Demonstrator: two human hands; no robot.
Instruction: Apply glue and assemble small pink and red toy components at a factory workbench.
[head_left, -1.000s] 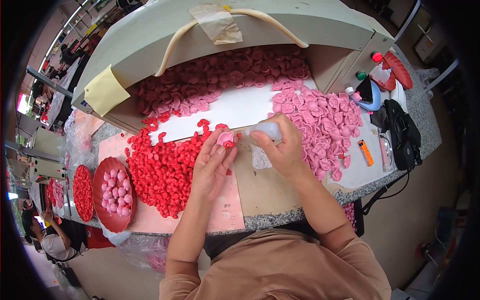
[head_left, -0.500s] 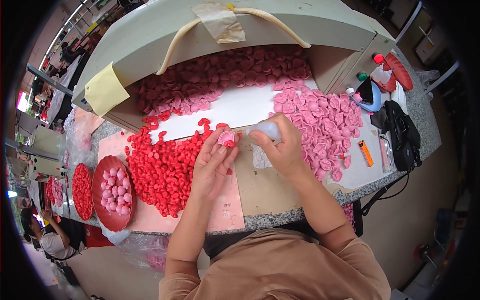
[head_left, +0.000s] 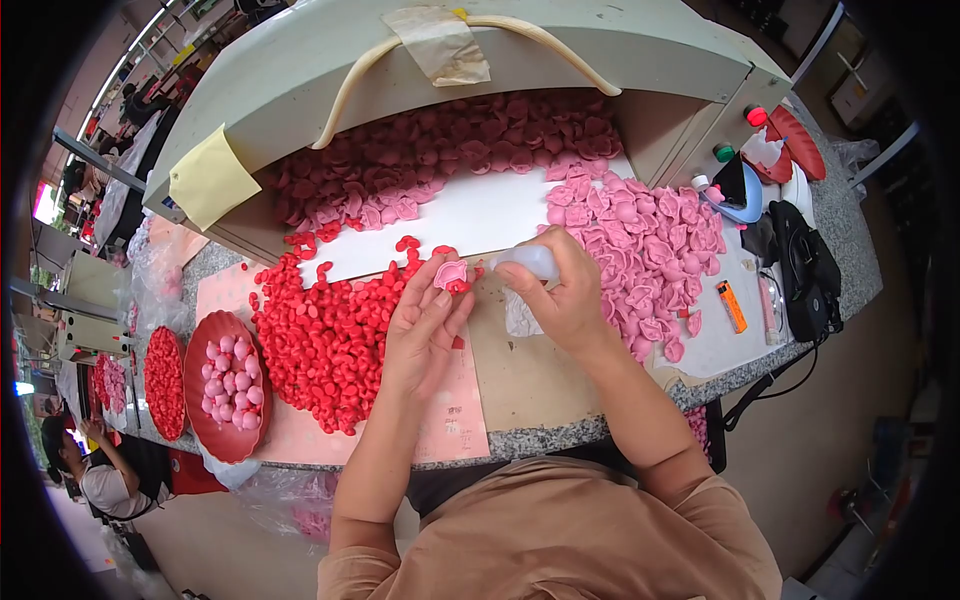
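Observation:
My left hand (head_left: 418, 335) pinches a small pink, hollow plastic piece (head_left: 450, 273) with a red piece (head_left: 459, 286) against its lower side. In my right hand (head_left: 572, 305) is a translucent white squeeze bottle (head_left: 538, 262), tipped sideways. Its thin nozzle points left, close to the pink piece; whether they touch is too small to tell. Beside my left hand spreads a pile of small red plastic pieces (head_left: 325, 345). To the right of my right hand lies a heap of pink hollow pieces (head_left: 650, 250). Crumpled white paper (head_left: 521, 314) rests beneath the bottle.
A grey hood (head_left: 560, 70) arches over more pink pieces (head_left: 470, 135) at the back. At left stand a red dish (head_left: 236, 440) of pink-and-white pieces and one of red pieces (head_left: 164, 385). An orange box (head_left: 732, 307) and a black bag (head_left: 806, 270) lie right.
Both hands keep nearly the same place. The pink piece and the bottle have shifted very slightly left.

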